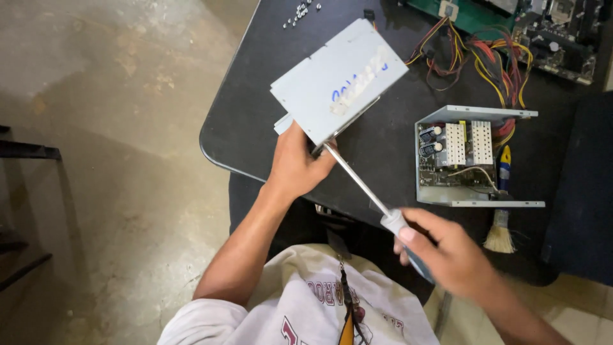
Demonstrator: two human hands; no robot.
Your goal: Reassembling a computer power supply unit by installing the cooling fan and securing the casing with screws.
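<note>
Slippage is judged the main risk: the screwdriver [357,179] tip could skid off the grey metal cover [338,80], since the cover is propped tilted on the dark surface [255,128] by one corner only. The left hand [295,163] is clamped on that lower corner; the right hand [440,252] is closed round the screwdriver handle, below and right of the cover.

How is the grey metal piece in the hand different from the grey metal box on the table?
The metal cover is tilted, gripped by the left hand; the open box lies on the table. The cover shows only a plain face; the box holds circuit parts and wires. Both are grey sheet metal.
</note>
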